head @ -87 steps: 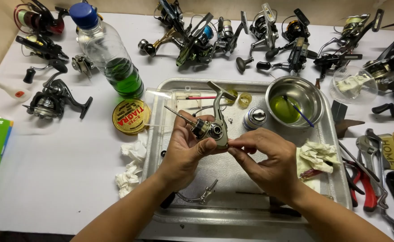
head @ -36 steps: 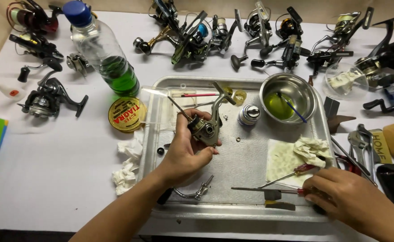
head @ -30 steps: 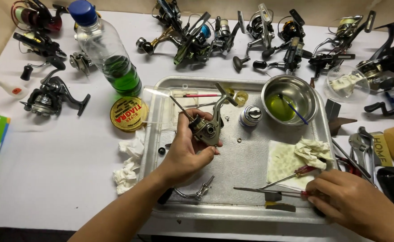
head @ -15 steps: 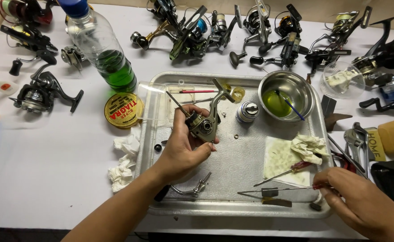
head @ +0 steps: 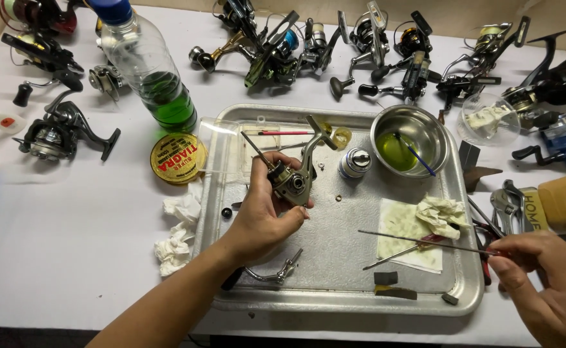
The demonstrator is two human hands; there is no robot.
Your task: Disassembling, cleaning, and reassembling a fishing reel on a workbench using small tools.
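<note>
Two hands are well apart over a metal tray [head: 470, 283]. The left hand [head: 267, 209] is curled tight around a small fishing reel body [head: 292, 183], held up above the middle of the tray. The right hand [head: 547, 283] sits at the tray's right edge — its fingertips [head: 499, 248] pinch the end of a long thin metal rod [head: 424, 241] that reaches out over a stained paper towel [head: 405, 235]. Part of the right hand is cut off by the picture's edge, and the left palm hides the reel's lower side.
</note>
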